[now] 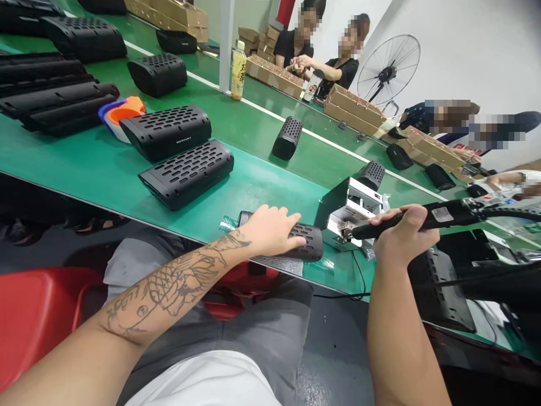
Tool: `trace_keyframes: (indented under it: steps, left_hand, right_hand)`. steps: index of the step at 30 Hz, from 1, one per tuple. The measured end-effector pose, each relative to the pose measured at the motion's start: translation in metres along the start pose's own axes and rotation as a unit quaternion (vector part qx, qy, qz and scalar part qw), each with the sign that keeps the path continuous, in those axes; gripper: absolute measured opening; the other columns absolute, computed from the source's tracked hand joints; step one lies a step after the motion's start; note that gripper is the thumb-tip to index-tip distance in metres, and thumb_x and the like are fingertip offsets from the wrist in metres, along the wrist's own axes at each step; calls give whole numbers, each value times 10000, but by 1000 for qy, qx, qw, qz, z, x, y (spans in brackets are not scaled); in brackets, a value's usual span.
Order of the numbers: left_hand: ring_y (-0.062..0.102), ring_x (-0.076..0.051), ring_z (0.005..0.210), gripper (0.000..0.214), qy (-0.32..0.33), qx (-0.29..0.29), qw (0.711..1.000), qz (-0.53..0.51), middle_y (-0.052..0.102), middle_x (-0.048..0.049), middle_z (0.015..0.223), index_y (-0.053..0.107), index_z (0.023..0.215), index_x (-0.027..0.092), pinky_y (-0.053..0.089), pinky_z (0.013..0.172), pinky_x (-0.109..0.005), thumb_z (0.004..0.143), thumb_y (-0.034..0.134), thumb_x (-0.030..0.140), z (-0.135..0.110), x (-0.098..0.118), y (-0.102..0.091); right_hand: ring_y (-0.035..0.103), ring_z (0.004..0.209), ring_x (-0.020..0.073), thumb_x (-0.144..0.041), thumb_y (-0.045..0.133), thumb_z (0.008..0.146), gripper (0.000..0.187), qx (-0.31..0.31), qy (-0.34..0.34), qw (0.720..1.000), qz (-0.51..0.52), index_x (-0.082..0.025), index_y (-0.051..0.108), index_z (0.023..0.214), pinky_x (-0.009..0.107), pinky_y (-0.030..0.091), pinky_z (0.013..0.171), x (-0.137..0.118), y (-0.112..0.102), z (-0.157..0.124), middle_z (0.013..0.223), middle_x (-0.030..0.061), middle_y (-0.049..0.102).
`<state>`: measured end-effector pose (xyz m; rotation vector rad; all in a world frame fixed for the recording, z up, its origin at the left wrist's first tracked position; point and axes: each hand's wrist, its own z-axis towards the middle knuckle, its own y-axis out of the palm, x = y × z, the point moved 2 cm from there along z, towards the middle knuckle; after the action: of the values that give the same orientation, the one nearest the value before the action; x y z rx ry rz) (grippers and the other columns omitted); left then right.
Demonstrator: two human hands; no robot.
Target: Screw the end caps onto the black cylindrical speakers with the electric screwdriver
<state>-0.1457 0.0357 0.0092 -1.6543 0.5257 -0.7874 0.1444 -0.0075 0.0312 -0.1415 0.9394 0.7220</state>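
Note:
My left hand (270, 228) lies over a black perforated speaker shell (307, 241) at the near edge of the green belt (105, 169), fingers curled down on its top. My right hand (403, 234) is wrapped round a black electric screwdriver (439, 216), held level. The screwdriver's tip points left into a small metal screw feeder box (346, 210), which stands just right of the shell. A cable runs from the tool off to the right.
Several black speaker shells (186, 172) lie on the belt to the left and farther back, beside an orange and blue bowl (122, 113). A drink bottle (239, 70) stands by a post. Other people sit across the line at cardboard boxes (353, 104). A fan (389, 67) stands behind.

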Motion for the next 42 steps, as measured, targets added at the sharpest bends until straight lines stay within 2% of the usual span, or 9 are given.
trace_keyframes:
  steps: [4,8,11,13,15,21,26,33,42]
  left_hand:
    - [741,-398,1404,801,-69,1,998,-3,688,-176,1646,490,1862,245,541,1178,-503,1218,407,713,8,-33,-13]
    - [700,-397,1501,829,-107,-24,993,-53,647,-140,1741,538,1836,290,563,1202,-505,1188,393,787,11,-47,-9]
    - [713,-382,1487,783,-98,-17,993,-63,666,-108,1734,634,1760,318,584,1178,-504,1181,388,784,12,-47,-3]
    - [719,-377,1485,772,-95,-8,993,-65,681,-104,1721,672,1723,320,592,1166,-500,1176,395,789,11,-46,0]
    - [712,-376,1502,778,-97,1,993,-66,696,-112,1704,681,1714,311,592,1174,-500,1173,402,795,10,-46,1]
    - [729,-383,1483,724,-90,32,993,-73,739,-124,1640,708,1690,295,580,1212,-533,1180,455,743,5,-44,-1]
    - [740,-380,1470,699,-85,24,991,-103,747,-100,1637,736,1655,308,611,1171,-521,1155,515,744,6,-45,-2]
    - [700,-335,1538,696,-89,4,986,-144,724,-47,1681,691,1714,339,587,1234,-484,1153,559,731,7,-48,-5]
    - [721,-332,1507,692,-95,6,986,-137,744,-34,1653,680,1726,373,597,1195,-463,1155,560,744,8,-48,-3]
  right_hand:
    - [554,449,208,-440,709,875,247,-19,18,1000,-8,-200,654,855,355,511,448,-20,1,-14,583,5,555]
    - [528,456,205,-659,816,879,467,-17,32,999,39,-209,691,887,366,508,430,-60,4,-32,587,-7,533]
    - [565,471,219,-808,890,856,613,-145,53,978,140,-224,730,952,388,554,451,-88,20,-55,609,-11,586]
    - [613,481,229,-801,913,879,601,-259,63,942,205,-229,765,988,396,591,482,-102,37,-74,638,0,648]
    - [648,500,220,-742,911,936,529,-314,72,914,247,-232,799,1018,381,612,511,-108,56,-93,673,6,687]
    - [650,521,194,-573,984,917,417,-273,100,924,248,-205,805,997,341,607,537,-98,89,-123,689,17,669]
    - [642,514,195,-539,980,913,392,-300,111,912,256,-198,792,960,347,609,534,-92,87,-124,686,20,668]
    - [660,554,166,-455,944,958,305,-353,131,885,276,-189,801,1000,326,639,583,-86,87,-122,726,8,681]
    - [684,580,155,-435,967,958,328,-369,137,883,254,-177,767,994,320,655,641,-89,87,-126,743,3,685]
